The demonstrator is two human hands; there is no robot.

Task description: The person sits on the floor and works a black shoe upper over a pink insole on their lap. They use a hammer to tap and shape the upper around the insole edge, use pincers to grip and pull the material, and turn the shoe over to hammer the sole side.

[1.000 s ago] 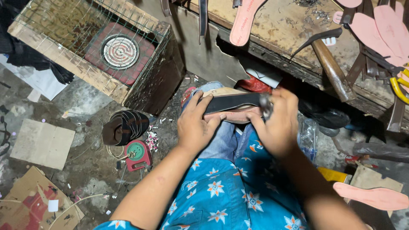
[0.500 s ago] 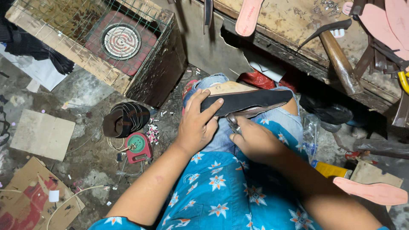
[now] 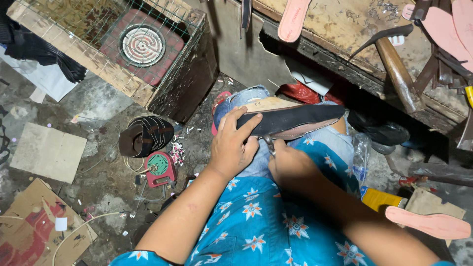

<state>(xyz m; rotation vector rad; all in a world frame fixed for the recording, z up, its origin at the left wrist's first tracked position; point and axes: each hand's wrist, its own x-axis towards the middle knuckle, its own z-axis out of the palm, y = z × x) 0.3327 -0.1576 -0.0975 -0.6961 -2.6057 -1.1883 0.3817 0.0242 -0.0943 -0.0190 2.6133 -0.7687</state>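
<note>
Mid-way through working a black shoe [image 3: 290, 119] resting on the lap, apparently at its edge. Left hand [image 3: 231, 148] clamped over the heel end, fingers wrapped on top. Right hand [image 3: 290, 165] closed around a small metal tool [image 3: 269, 144] just under the sole. Called next for a steady hold and short, careful pulls. Above right, a scarred wooden bench [image 3: 345, 29] with a hammer [image 3: 394, 64] and pink insoles [image 3: 293, 19]; left, a wire-meshed crate [image 3: 113, 54]; littered concrete floor [image 3: 98, 103] below.

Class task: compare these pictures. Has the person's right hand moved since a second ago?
Yes. The right hand has dropped from the black shoe's far end to below it, nearer the body, gripping a small metal tool.
</note>
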